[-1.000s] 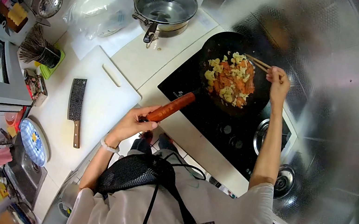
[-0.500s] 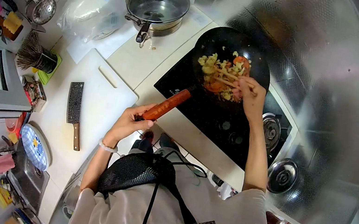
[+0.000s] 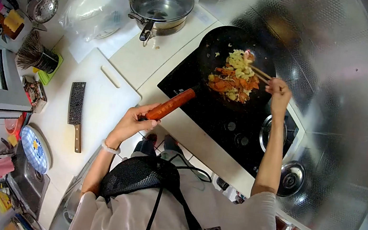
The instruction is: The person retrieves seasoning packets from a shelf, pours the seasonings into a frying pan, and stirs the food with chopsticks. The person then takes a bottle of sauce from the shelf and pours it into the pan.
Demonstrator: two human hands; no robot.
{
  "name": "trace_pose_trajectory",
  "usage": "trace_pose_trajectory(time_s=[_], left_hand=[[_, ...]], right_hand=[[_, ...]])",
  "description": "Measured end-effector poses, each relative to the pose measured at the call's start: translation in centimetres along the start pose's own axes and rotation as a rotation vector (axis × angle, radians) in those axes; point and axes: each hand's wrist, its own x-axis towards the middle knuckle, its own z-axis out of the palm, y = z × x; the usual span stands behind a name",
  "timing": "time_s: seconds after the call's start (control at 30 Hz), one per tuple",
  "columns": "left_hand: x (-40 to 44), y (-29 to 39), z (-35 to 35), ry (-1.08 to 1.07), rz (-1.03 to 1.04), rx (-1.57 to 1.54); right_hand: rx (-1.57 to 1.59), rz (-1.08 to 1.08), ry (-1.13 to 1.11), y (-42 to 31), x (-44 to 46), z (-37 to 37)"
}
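Observation:
My left hand (image 3: 137, 121) is wrapped round the end of the reddish wooden handle (image 3: 171, 104) of a black wok (image 3: 212, 40). The wok stands on the black glass stove (image 3: 220, 128). Pale yellow pieces and orange slices, the food (image 3: 233, 79), lie in the middle of the wok. Over the wok's right side my right hand (image 3: 280, 92) pinches a pair of wooden chopsticks (image 3: 260, 72), whose tips reach into the yellow pieces.
Left of the stove, a cleaver (image 3: 76, 110) lies on a white cutting board (image 3: 107, 98). Behind are a glass-lidded pot (image 3: 162, 5) and a plastic-covered dish (image 3: 96, 7). A blue patterned plate (image 3: 35, 149) sits beside the sink (image 3: 29, 182). A round lid (image 3: 291, 179) is at the right.
Over the last half second, my right hand and the chopsticks have moved right and back from the middle of the wok. The food has shifted. My left hand has stayed on the handle.

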Motion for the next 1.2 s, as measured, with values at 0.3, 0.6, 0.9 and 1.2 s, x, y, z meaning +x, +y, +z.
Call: trace_pose_trajectory(time_s=[0.3, 0.6, 0.9, 1.2], left_hand=[[-0.1, -0.4, -0.4, -0.011, -0.013, -0.004], [-0.1, 0.1, -0.3, -0.005, -0.025, 0.004], [-0.3, 0.0, -0.1, -0.003, -0.036, 0.012], [0.0, 0.3, -0.2, -0.034, -0.04, 0.02]], right_hand=[[-0.11, 0.075, 0.008, -7.7, -1.7, -2.1], [0.187, 0.224, 0.034, -4.9, -5.1, 3.4], [-0.192, -0.122, -0.064, -0.7, 0.6, 4.0], [-0.574, -0.2, -0.398, -9.0, -4.1, 7.6]])
